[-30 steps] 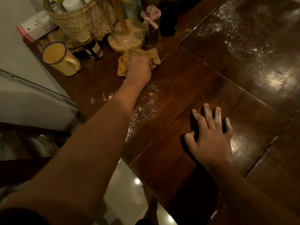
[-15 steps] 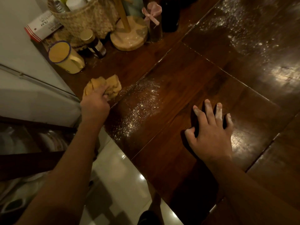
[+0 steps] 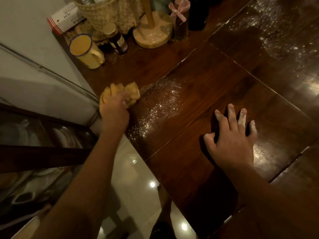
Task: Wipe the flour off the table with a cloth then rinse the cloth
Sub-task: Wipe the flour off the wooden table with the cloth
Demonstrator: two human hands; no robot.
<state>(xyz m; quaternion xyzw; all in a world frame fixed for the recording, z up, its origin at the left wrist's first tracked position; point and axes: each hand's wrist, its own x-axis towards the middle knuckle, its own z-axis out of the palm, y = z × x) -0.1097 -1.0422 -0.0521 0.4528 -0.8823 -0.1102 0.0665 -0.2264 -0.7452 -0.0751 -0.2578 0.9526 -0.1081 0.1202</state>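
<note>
Cloth (image 3: 120,94), yellow and bunched into a wad, lay on the dark wooden table (image 3: 224,80) close to its left edge. The left hand (image 3: 114,114) gripped it from behind, with the fingers curled over the wad's near side. Most of the fabric bulged out past the knuckles toward 12 o'clock, and a lobe stuck out toward 1 o'clock. The hand and cloth were slightly blurred.

A streak of flour (image 3: 158,107) began just beside the cloth, at 3 o'clock from it. The streak trailed down toward 5 o'clock along the table's edge.

The right hand (image 3: 231,140) rested flat on the tabletop well to 4 o'clock of the cloth. Its fingers (image 3: 242,116) were spread straight and dusted white, and it held nothing.

More flour, as a far scatter (image 3: 276,31), lay at 2 o'clock on the glossy far panel.

At 11 o'clock from the cloth stood a cream mug (image 3: 84,50) with a blue rim. Past the mug were a dark jar (image 3: 115,38) with a gold lid, a woven basket (image 3: 110,12) and a round wooden stand (image 3: 152,33).
</note>
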